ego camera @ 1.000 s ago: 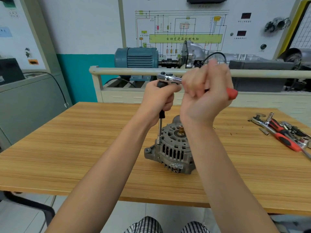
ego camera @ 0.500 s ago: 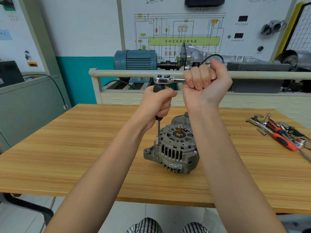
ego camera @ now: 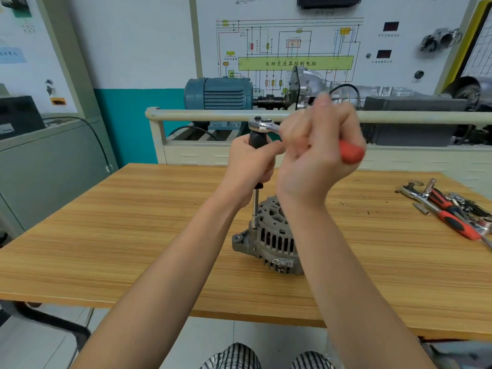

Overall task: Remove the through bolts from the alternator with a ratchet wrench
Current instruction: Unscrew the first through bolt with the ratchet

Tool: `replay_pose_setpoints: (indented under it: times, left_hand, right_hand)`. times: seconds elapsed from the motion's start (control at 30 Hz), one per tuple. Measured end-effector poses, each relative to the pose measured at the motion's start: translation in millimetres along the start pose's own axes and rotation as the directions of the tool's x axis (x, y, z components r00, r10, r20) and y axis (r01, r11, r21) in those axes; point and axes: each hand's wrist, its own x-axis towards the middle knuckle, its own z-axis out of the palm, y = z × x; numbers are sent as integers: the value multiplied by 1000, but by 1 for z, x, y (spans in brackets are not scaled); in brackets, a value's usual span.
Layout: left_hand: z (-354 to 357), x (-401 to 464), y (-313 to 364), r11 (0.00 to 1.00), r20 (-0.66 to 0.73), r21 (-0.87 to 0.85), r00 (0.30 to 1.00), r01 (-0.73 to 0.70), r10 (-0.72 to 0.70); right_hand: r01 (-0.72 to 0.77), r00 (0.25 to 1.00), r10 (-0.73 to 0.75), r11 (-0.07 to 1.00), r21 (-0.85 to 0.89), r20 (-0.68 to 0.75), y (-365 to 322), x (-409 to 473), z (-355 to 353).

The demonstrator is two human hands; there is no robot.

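Behind the counter [ego camera: 133, 235] stands a white training board printed with a wiring diagram [ego camera: 290, 49], and below it a blue motor [ego camera: 218, 93] sits behind a pale rail [ego camera: 202, 115]. From the head view, the alternator [ego camera: 269, 235] rests on the wooden counter near its middle, shaft end up, partly hidden by my right forearm.

My left hand [ego camera: 249, 166] is straight above the alternator's left edge, its fingers curled round the black handle of the extension bar [ego camera: 256, 206]. That bar runs upright from my fist down to a socket seated on the alternator's housing rim. I cannot see the bolt itself under the socket.

On top of the bar sits the ratchet wrench [ego camera: 262, 125], its chrome head just above my left hand and its handle reaching to the right of the alternator. My right hand [ego camera: 318, 153] has a closed grip round that handle; the red end sticks out past the far side of my palm. This hand is blurred, so I cannot tell how each finger lies.

Well to the right of the alternator, near the counter's right edge, lies a heap of spare tools [ego camera: 450, 211]: chrome pieces and red-and-black handles. Checked trousers [ego camera: 239, 358] show below the counter's near edge.
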Motion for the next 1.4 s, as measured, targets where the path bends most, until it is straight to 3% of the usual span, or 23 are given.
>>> replay_pose_setpoints:
  times: [0.07, 0.17, 0.27, 0.37, 0.47, 0.53, 0.63, 0.7, 0.73, 0.83, 0.93, 1.1, 1.27, 1.4]
  left_hand:
    - [-7, 1, 2, 1000, 75, -30, 997, 3, 0]
    - [-13, 3, 6, 997, 165, -78, 986, 2, 11]
    - [-12, 5, 9, 995, 192, -99, 981, 12, 8]
    - [-8, 5, 9, 995, 146, -97, 989, 25, -11]
    - [-2, 6, 8, 997, 21, -64, 999, 36, -35]
    - [3, 6, 8, 998, -75, -47, 996, 51, -54]
    - [9, 7, 7, 1000, -175, 0, 984, 25, -25]
    - [11, 6, 5, 999, -182, 47, 983, -7, 16]
    - [11, 5, 5, 998, -182, 58, 983, -19, 29]
    - [9, 6, 4, 999, -204, 45, 979, -15, 23]
    - [8, 8, 4, 1000, -156, -21, 988, 15, -18]
    - [-1, 8, 2, 997, -69, -82, 998, 9, -15]
    - [-12, 4, -2, 985, 180, -166, 984, 48, -17]
    - [-9, 8, -3, 986, 57, -156, 997, 64, -56]
  right_hand:
    - [-205, 977, 211, 971, 122, -40, -7, 18, -10]
    - [-504, 833, 549, 802, 321, -64, -5, 39, -22]
    - [-595, 708, 703, 644, 482, -65, 5, 56, -31]
    - [-602, 662, 747, 577, 552, -58, 13, 61, -35]
    - [-577, 685, 722, 618, 534, -96, 8, 57, -33]
    - [-540, 771, 627, 734, 411, -107, 1, 44, -29]
    - [-237, 970, 239, 970, 47, -44, -6, 9, -17]
    - [-12, 998, 20, 991, -134, 58, -8, -9, -10]
    - [34, 995, -19, 986, -164, 96, -7, -12, -8]
    - [27, 995, -12, 989, -148, 96, -7, -8, -9]
    - [-143, 990, 143, 990, -17, 14, -6, 11, -15]
    - [-490, 833, 543, 813, 313, -106, 6, 46, -30]
    - [-614, 598, 793, 546, 570, -115, 24, 66, -39]
    - [-697, 540, 836, 511, 503, -101, 21, 58, -37]
